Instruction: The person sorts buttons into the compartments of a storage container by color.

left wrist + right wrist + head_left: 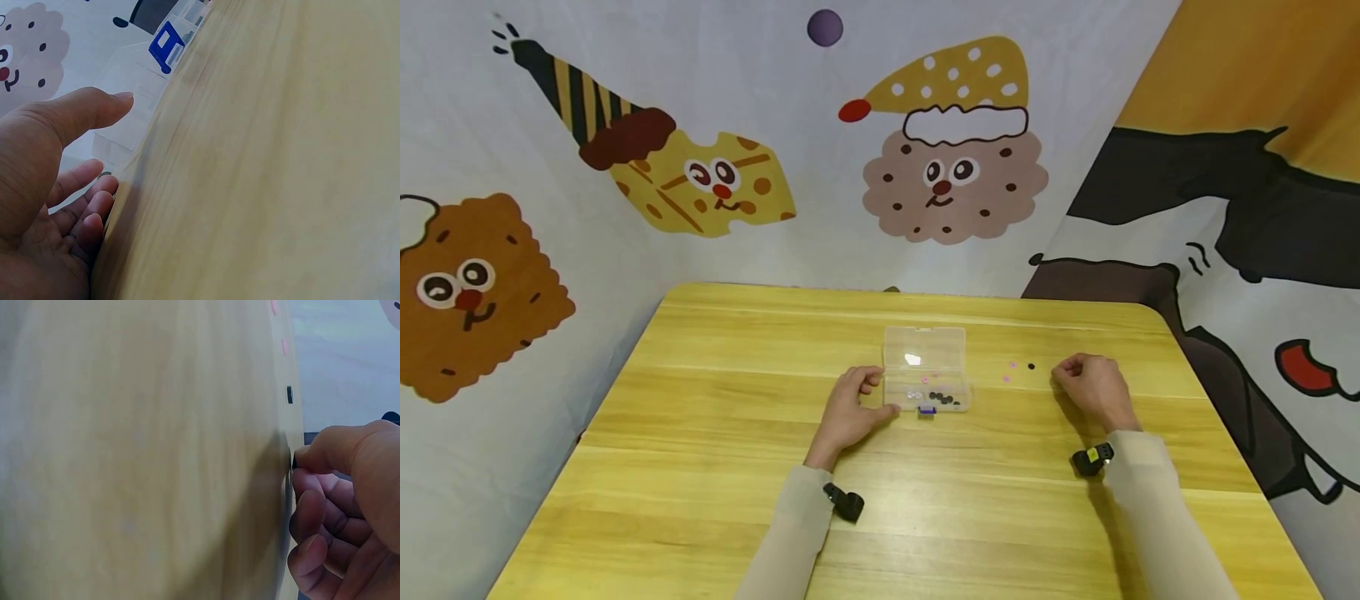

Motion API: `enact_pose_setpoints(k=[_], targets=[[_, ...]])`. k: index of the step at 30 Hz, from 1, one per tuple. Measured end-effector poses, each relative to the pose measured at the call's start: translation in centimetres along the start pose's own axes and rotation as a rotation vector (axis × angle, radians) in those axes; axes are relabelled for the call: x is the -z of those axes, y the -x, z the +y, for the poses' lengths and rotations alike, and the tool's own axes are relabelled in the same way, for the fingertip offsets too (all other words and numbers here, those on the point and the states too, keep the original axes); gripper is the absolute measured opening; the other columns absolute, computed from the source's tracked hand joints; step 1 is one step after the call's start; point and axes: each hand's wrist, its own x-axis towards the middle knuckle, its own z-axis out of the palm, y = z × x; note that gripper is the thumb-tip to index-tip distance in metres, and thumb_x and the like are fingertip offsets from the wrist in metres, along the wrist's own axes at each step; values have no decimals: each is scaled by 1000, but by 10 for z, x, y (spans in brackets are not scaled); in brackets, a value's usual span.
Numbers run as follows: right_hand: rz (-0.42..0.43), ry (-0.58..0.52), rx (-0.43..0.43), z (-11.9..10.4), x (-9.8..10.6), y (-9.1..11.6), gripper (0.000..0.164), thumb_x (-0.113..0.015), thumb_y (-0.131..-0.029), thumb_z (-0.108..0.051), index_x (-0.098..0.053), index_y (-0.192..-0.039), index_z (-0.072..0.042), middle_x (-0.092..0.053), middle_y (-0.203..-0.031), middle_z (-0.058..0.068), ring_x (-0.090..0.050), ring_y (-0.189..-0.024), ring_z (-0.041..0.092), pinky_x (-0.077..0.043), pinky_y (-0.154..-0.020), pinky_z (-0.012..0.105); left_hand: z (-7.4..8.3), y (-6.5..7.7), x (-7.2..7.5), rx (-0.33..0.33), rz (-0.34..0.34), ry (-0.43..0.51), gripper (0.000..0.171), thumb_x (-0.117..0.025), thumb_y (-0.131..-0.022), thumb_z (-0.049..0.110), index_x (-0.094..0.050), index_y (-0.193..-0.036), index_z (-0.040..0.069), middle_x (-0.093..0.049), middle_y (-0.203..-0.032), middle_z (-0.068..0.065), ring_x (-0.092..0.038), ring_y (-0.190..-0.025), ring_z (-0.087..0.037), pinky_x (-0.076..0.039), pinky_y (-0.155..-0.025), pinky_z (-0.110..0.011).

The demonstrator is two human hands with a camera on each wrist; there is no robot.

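Note:
A clear plastic box (927, 392) lies on the table with its lid (925, 348) raised at the back and a blue latch (166, 47) at the front. Inside are several black discs (942, 397), some clear ones (913, 395) and a few pink ones. My left hand (848, 412) is at the box's left side, thumb straight near the front corner, other fingers loosely bent by the hinge. Right of the box, my right hand (1093, 387) pinches a small black piece (294, 461) between thumb and index finger, just over the table; most of it is hidden by the fingertips.
Between the box and my right hand, another black disc (1032, 367) and two pink discs (1007, 379) lie on the wooden table (700, 467). Behind the table's far edge hangs a cloth (820, 183) with cartoon prints.

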Motion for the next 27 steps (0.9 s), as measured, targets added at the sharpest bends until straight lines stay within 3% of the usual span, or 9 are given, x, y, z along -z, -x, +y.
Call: enact_pose_setpoints(k=[11, 27], targets=[[-12, -31, 2, -10, -3, 3, 22, -65, -96, -23, -72, -101, -3, -71, -87, 11, -58, -71, 20, -44, -62, 29, 0, 0, 0, -2, -2, -8, 67, -88, -80, 27, -59, -138, 13, -60, -119, -3, -52, -105, -21, -45, -95, -38], [-25, -87, 74, -32, -9, 12, 22, -63, -98, -22, -73, -102, -3, -73, -89, 12, -60, -68, 16, -48, -59, 26, 0, 0, 0, -2, -3, 3, 67, -88, -80, 28, -59, -138, 13, -60, -118, -3, -52, -106, -22, -45, -95, -39]])
